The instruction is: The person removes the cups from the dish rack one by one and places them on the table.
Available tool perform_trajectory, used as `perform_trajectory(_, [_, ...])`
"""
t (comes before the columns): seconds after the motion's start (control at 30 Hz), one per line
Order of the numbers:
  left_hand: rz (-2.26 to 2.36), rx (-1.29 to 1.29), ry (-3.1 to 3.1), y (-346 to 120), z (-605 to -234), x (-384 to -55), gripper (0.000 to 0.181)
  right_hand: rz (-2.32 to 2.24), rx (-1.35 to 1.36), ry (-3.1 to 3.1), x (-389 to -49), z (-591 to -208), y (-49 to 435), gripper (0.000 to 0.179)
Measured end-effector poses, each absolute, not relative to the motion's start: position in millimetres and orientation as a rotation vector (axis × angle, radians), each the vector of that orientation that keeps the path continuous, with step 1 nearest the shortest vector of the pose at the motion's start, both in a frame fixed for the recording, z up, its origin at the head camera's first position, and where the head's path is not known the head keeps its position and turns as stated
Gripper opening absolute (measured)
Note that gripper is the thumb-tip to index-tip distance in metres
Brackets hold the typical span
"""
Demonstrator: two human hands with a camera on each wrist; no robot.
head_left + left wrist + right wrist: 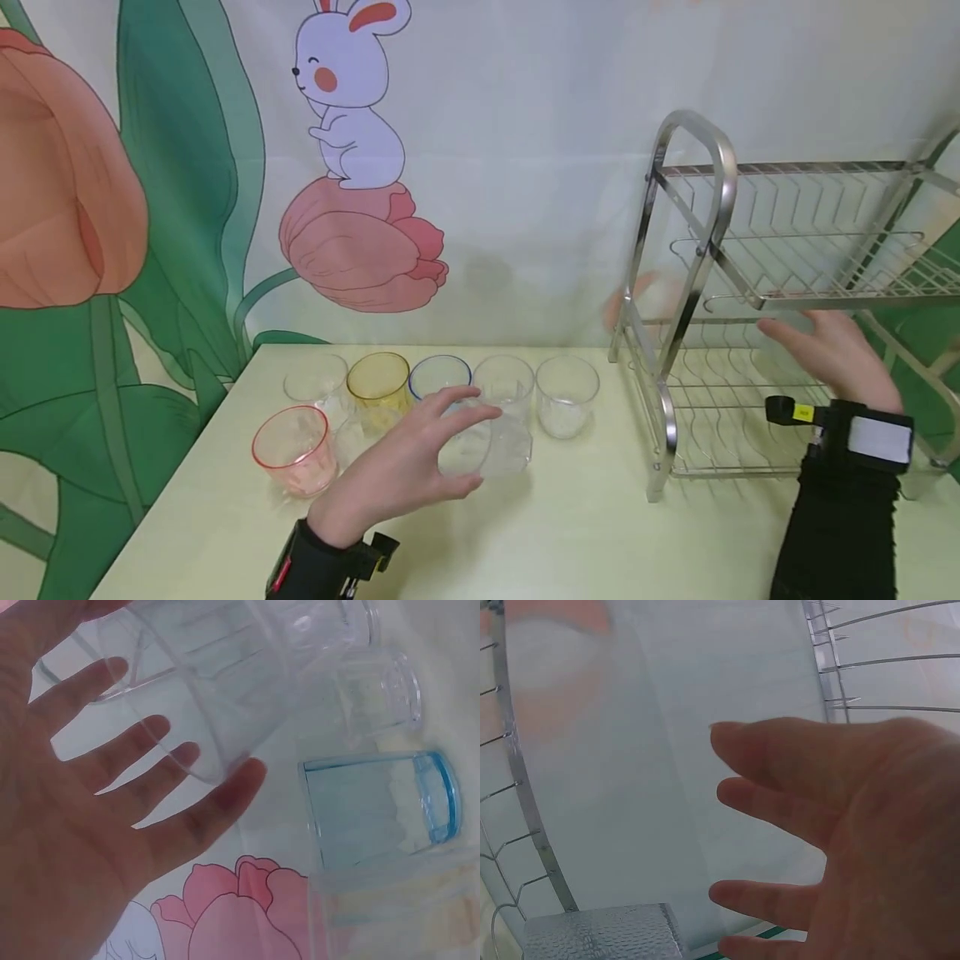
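My left hand (pixel 405 462) curves its fingers and thumb about the sides of a clear drinking glass (pixel 467 446), near its mouth. In the left wrist view this glass (pixel 247 682) leans, and a fingertip overlaps its edge. Several other glasses stand behind and beside it: a red-rimmed one (pixel 296 458), a yellow one (pixel 378 396), a blue-rimmed one (pixel 440 375) and clear ones, including one at the right (pixel 567 404). My right hand (pixel 843 354) reaches between the tiers of a metal dish rack (pixel 663 417); its fingers are spread, holding nothing, in the right wrist view.
The two-tier rack stands on the right of the pale table (pixel 570 542), with its upper shelf (pixel 825 300) just above my right hand. A printed cloth (pixel 525 208) hangs behind the table. At the lower left of the right wrist view is a textured silvery surface (pixel 600 934).
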State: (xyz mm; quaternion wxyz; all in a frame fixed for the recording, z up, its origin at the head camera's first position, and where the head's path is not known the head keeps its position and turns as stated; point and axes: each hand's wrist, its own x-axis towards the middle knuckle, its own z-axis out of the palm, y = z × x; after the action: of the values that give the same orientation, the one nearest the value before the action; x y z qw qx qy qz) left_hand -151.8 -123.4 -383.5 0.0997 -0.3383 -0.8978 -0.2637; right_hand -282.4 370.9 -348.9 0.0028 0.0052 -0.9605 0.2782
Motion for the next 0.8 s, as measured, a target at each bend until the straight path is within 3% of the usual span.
perform_trajectory(0.3, [-0.648,-0.939,-2.769,-128,-384,-147,0.062,0.742,0.188,-2.984,-303,-358,377,0.082])
perform_trajectory(0.8, [-0.585,-0.927,-2.825,-125,-389,-156,0.062,0.74,0.156,-2.932,-323,-366,394,0.079])
